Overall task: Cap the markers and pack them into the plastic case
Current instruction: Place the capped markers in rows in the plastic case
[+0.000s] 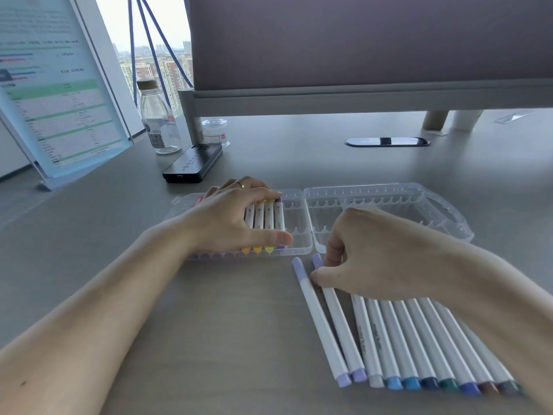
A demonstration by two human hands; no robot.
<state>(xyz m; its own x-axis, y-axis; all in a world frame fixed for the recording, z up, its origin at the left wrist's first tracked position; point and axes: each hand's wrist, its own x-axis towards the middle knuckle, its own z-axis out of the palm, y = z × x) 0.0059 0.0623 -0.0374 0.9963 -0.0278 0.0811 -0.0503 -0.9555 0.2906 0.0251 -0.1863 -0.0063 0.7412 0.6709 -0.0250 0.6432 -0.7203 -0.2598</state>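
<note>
Clear plastic case (302, 250) lies open; your left hand (236, 218) presses flat on packed markers (264, 218) (not gripping), your right hand (374, 256) pinches a lilac marker (338, 319).

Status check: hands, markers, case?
Left hand pressing packed markers in the case. Right hand pinching a purple marker from the desk row. Slots clear.

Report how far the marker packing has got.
Done: the plastic case lies open, its left side filled with capped markers under the left hand. In hand: the right hand is on a purple marker. Left: a row of loose markers on the desk, then closing.
</note>
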